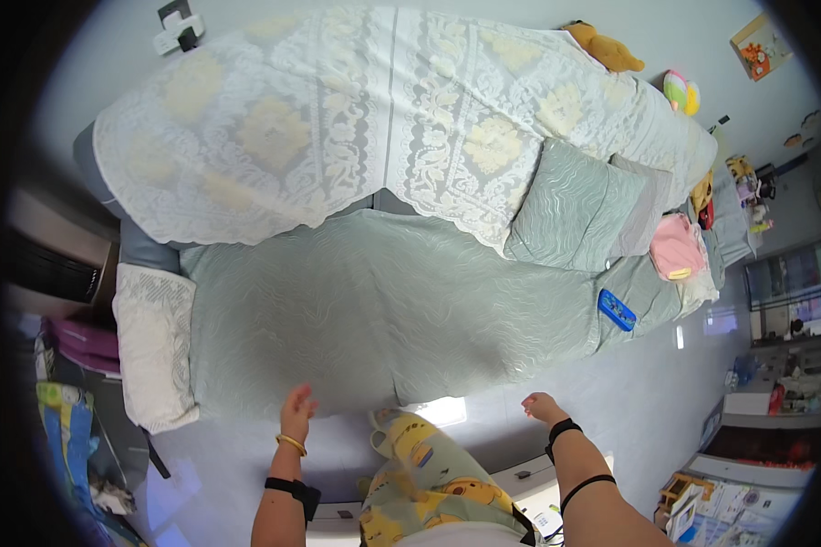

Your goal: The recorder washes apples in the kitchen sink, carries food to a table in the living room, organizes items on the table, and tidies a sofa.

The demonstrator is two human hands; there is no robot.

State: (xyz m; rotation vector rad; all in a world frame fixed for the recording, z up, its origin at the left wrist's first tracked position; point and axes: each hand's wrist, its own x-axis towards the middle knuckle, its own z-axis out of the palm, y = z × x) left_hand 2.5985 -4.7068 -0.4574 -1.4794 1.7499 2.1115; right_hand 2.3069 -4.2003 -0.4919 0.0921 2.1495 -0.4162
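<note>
My left hand (298,412), with a yellow bangle at the wrist, hangs just before the front edge of a sofa. It holds nothing and its fingers are a little apart. Farther right, my right hand (544,407) is over the floor, empty, with loosely curled fingers. Before me, a grey-green wavy-patterned sofa cover (383,301) lies over the seat. White lace cloth (274,137) with cream flowers drapes the backrest. A grey-green cushion (571,205) leans on the backrest, a paler grey cushion (646,205) behind it.
A blue case (617,310) and a folded pink cloth (675,245) lie on the sofa's right part. White lace covers the left armrest (156,342). A brown plush toy (603,48) sits atop the backrest. Behind my legs stand white drawers (524,476). Grey floor (657,383) extends right.
</note>
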